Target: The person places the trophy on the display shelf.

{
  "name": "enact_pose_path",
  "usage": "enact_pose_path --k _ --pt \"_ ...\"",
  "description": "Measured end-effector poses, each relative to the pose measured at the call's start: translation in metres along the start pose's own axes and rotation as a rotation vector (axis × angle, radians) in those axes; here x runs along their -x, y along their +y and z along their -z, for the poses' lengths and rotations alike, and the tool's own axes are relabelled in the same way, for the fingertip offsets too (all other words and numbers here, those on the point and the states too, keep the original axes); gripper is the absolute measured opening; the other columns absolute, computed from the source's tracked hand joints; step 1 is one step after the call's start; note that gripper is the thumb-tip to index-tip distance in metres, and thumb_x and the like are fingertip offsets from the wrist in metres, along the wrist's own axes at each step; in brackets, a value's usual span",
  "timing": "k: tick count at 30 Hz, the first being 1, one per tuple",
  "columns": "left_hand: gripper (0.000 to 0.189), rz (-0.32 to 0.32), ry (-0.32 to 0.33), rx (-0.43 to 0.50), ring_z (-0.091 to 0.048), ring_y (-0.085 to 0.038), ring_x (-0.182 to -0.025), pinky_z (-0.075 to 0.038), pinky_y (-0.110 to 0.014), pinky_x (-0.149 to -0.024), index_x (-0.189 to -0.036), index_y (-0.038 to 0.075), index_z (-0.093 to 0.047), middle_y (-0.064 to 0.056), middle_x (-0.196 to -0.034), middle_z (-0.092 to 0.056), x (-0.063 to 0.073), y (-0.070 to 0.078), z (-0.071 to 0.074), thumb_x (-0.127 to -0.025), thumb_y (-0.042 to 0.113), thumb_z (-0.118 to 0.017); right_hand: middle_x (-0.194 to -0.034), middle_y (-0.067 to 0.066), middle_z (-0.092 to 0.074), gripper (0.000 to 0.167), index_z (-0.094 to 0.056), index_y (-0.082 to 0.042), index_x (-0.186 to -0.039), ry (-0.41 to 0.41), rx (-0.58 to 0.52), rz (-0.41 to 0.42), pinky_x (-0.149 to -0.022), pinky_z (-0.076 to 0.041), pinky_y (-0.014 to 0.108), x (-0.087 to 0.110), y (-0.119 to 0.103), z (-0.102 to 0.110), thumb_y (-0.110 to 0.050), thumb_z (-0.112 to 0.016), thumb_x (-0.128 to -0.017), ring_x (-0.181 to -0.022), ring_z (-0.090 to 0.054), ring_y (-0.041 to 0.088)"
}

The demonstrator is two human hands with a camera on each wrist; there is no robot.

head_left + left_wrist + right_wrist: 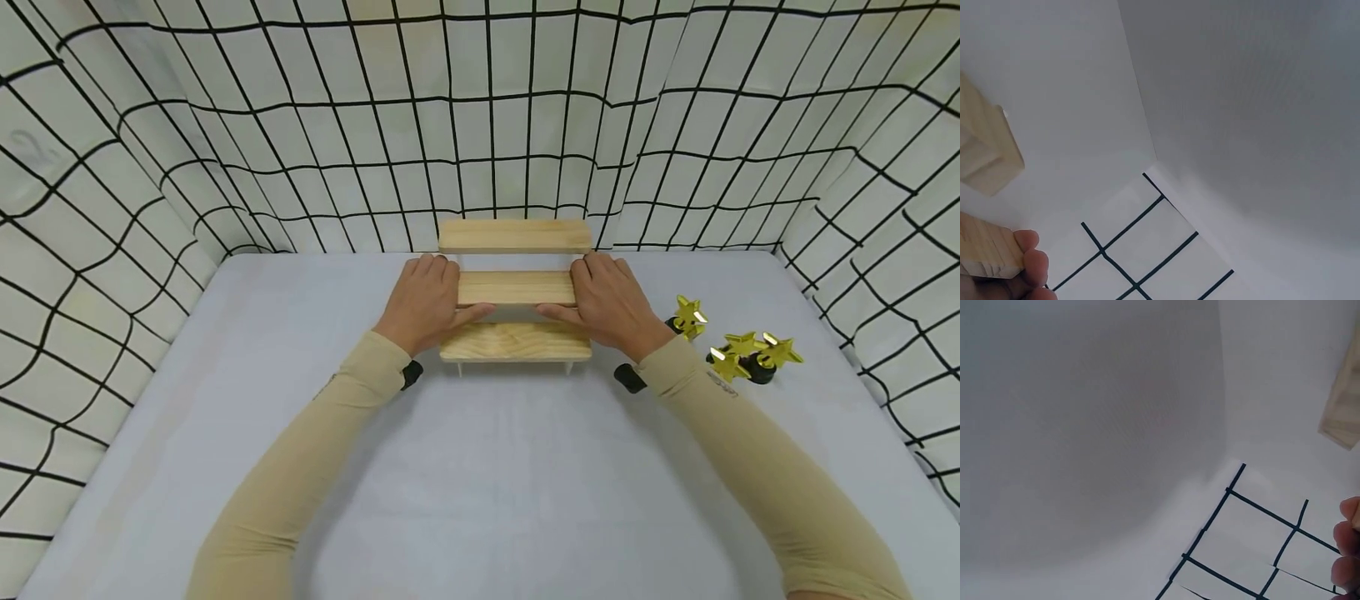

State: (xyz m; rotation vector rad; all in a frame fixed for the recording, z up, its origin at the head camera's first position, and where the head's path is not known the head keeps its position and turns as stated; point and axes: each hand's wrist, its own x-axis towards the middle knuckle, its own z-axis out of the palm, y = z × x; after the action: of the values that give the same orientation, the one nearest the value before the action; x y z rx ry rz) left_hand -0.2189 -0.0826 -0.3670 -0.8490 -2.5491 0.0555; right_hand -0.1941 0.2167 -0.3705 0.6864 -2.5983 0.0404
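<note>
A pale wooden tiered stand with three boards stands at the back middle in the head view. My left hand (418, 304) grips the left end of its middle board (516, 288), thumb along the front edge. The right hand (617, 302) holds the opposite end in the same way. Behind and above the hands is the top board (515, 237); the lowest board (516, 343) sits nearest me, on short legs. In the left wrist view, fingers (1036, 267) curl round a board's end (988, 247). Fingertips (1345, 537) show at the right wrist view's edge.
Several gold star trophies (778, 350) with black bases are at the right, beside my right forearm. A white cloth (517, 483) covers the table. White walls with black grid lines (510, 125) enclose the back and both sides.
</note>
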Motion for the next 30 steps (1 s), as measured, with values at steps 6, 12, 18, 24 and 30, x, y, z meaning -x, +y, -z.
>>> enact_pose_path --k 6,12,18,24,30 --pt "0.075 0.004 -0.001 0.005 -0.062 -0.035 -0.087 -0.049 -0.043 -0.084 -0.093 -0.001 -0.060 -0.015 -0.085 -0.062 -0.001 0.006 0.000 -0.091 0.074 -0.059 -0.080 0.013 -0.051 0.083 -0.052 -0.001 -0.093 -0.038 0.008 -0.009 -0.066 -0.039 0.039 0.004 0.002 0.004 -0.083 -0.041 -0.093 -0.072 -0.049 0.030" --pt "0.075 0.005 0.039 -0.020 -0.061 -0.034 -0.083 -0.050 -0.043 -0.081 -0.090 0.000 -0.060 -0.014 -0.084 -0.063 0.000 0.011 0.000 -0.089 0.075 -0.060 -0.079 0.012 -0.050 0.084 -0.052 0.000 -0.093 -0.026 -0.002 -0.002 -0.064 -0.038 0.039 0.006 0.004 0.005 -0.083 -0.038 -0.093 -0.070 -0.047 0.028" --pt "0.075 0.003 0.054 -0.028 -0.059 -0.032 -0.079 -0.048 -0.042 -0.078 -0.086 0.001 -0.059 -0.013 -0.080 -0.060 0.001 0.012 -0.001 -0.089 0.076 -0.059 -0.081 0.012 -0.051 0.075 -0.052 0.000 -0.095 -0.056 -0.023 -0.015 -0.066 -0.040 0.039 0.007 0.005 0.005 -0.076 -0.054 -0.092 -0.071 -0.048 0.028" --pt "0.074 -0.001 0.069 -0.016 -0.059 -0.033 -0.079 -0.047 -0.042 -0.077 -0.085 0.001 -0.058 -0.013 -0.080 -0.060 0.001 0.012 -0.001 -0.087 0.075 -0.063 -0.088 0.013 -0.053 0.066 -0.053 -0.001 -0.100 -0.106 -0.040 -0.036 -0.072 -0.043 0.042 0.008 0.006 0.009 -0.064 -0.068 -0.090 -0.077 -0.053 0.031" --pt "0.071 -0.011 0.081 -0.014 -0.057 -0.032 -0.075 -0.045 -0.041 -0.074 -0.082 0.002 -0.057 -0.012 -0.076 -0.058 0.001 0.013 0.000 -0.086 0.073 -0.066 -0.089 0.012 -0.054 0.064 -0.056 0.000 -0.105 -0.098 -0.024 -0.030 -0.073 -0.043 0.043 0.014 0.008 0.019 -0.061 -0.070 -0.090 -0.078 -0.054 0.031"
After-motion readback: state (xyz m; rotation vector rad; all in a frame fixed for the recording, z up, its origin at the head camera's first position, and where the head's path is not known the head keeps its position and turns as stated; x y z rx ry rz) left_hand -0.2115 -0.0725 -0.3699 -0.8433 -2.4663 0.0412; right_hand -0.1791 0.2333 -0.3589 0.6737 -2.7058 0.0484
